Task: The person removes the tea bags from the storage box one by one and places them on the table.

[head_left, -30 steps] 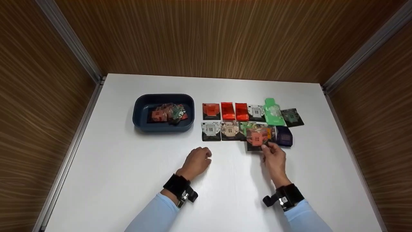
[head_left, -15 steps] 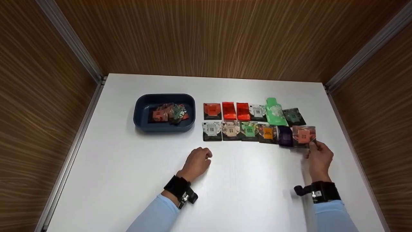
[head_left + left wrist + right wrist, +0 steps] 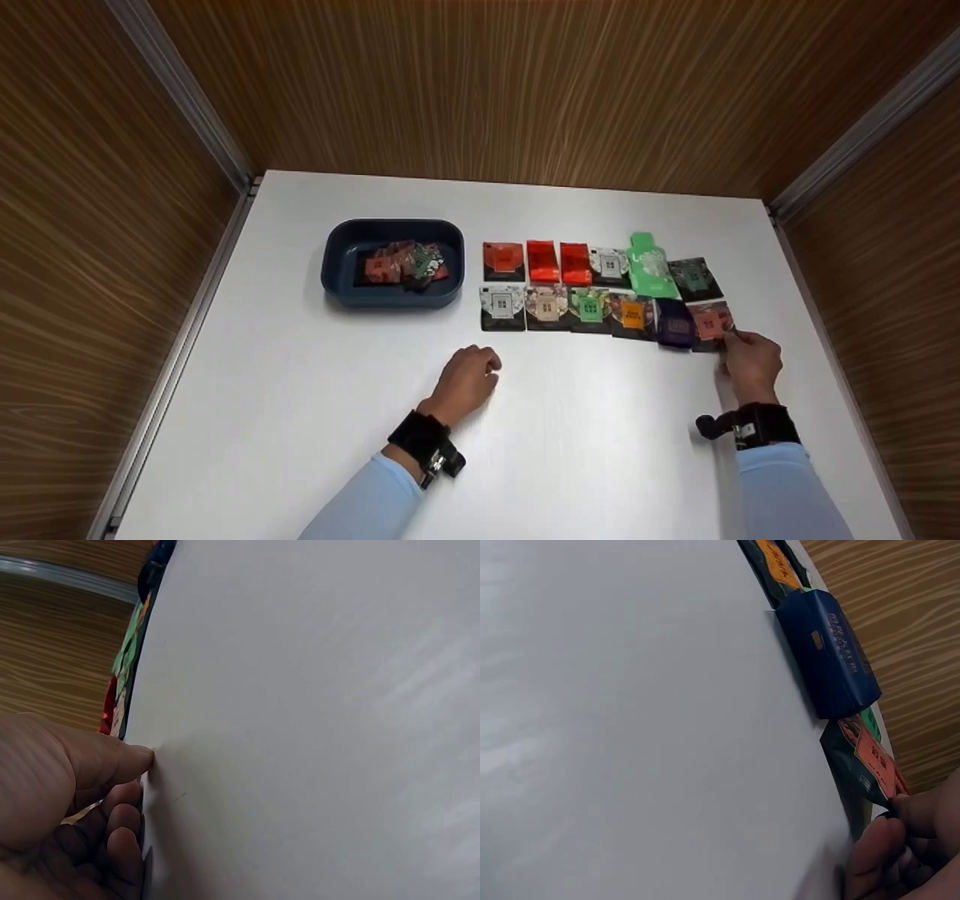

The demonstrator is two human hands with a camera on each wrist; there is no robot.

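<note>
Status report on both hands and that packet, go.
Right hand pinches salmon-label packet, end of near row beside navy packet. Left hand curled, holding nothing, on table. Nothing in the way.

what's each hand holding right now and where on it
The right hand pinches the salmon sachet at its near right corner. The left hand holds nothing.
</note>
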